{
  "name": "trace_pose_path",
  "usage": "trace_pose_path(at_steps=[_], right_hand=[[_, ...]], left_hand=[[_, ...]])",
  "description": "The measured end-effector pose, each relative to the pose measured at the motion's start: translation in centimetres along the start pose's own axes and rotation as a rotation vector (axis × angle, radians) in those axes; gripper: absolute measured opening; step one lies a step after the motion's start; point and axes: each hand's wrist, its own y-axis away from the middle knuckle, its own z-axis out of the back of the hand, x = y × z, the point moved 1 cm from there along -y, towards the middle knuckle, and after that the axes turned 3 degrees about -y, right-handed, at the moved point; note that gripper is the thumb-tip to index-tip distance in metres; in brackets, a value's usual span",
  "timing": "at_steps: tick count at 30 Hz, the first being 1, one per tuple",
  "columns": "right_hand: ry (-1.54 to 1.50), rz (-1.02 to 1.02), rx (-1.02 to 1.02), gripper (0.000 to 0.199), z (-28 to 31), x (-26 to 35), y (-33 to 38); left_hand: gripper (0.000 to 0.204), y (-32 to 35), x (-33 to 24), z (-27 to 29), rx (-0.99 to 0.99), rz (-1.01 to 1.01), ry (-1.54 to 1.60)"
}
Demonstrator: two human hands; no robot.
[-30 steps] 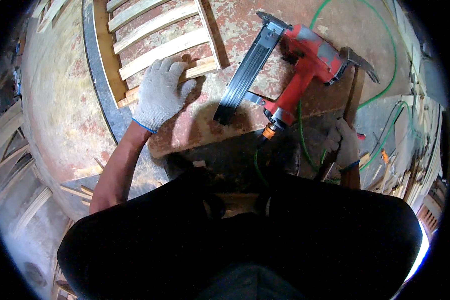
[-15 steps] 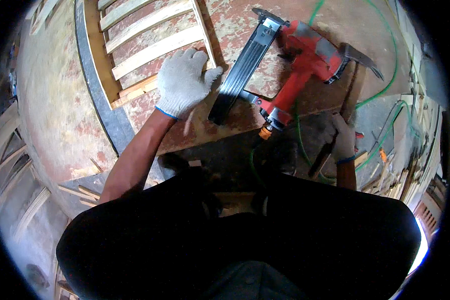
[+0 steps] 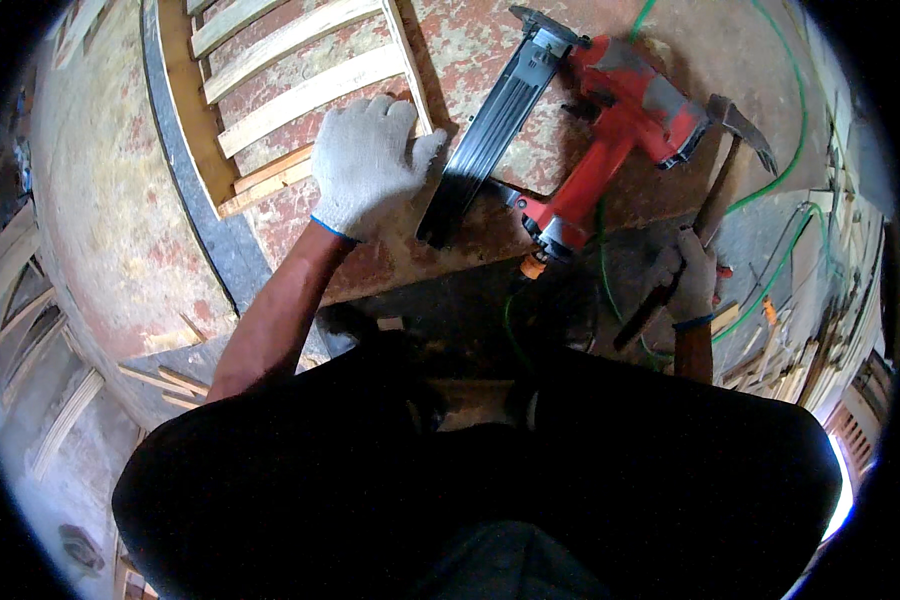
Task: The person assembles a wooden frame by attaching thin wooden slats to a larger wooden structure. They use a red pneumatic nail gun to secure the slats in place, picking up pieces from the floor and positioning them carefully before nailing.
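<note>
My left hand (image 3: 368,170), in a white knit glove with a blue cuff, lies over the near right corner of a slatted wooden frame (image 3: 310,100). Its fingers are bent over the near rail and the thumb sticks out to the right. My right hand (image 3: 694,280), gloved too, is wrapped round the handle of a claw hammer (image 3: 718,195), whose metal head points away from me. A dark bar, perhaps the handle's end, juts out below that hand. Between my hands a red and black nail gun (image 3: 602,165) lies on the worn reddish board.
A green air hose (image 3: 802,130) curves along the right side and past the nail gun. Wood strips (image 3: 785,365) are heaped at the right, with small offcuts (image 3: 170,383) at the lower left. The board's near edge (image 3: 400,280) runs in front of my feet.
The hammer and my right hand have shifted slightly to the right. My left hand keeps its place on the frame, and the nail gun lies as before; the view has shifted slightly.
</note>
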Motion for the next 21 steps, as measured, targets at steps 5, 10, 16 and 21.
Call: trace_pose_path(at_steps=[5,10,16,21], right_hand=[[0.043,0.024,-0.056,0.019,0.4,-0.1,-0.8],[0.323,-0.004,-0.150,0.025,0.1,0.8,-0.9],[0.898,0.596,-0.243,0.038,-3.7,4.0,2.5],[0.827,0.701,0.325,0.036,-10.3,3.7,1.7]], left_hand=[[0.043,0.2,-0.4,-0.1,-0.056,-0.005,0.002],[0.043,0.3,-0.4,0.1,-0.065,-0.021,-0.015],[0.041,0.7,0.1,1.1,0.051,-0.008,0.059],[0.043,3.7,3.8,3.0,-0.016,0.007,0.124]])
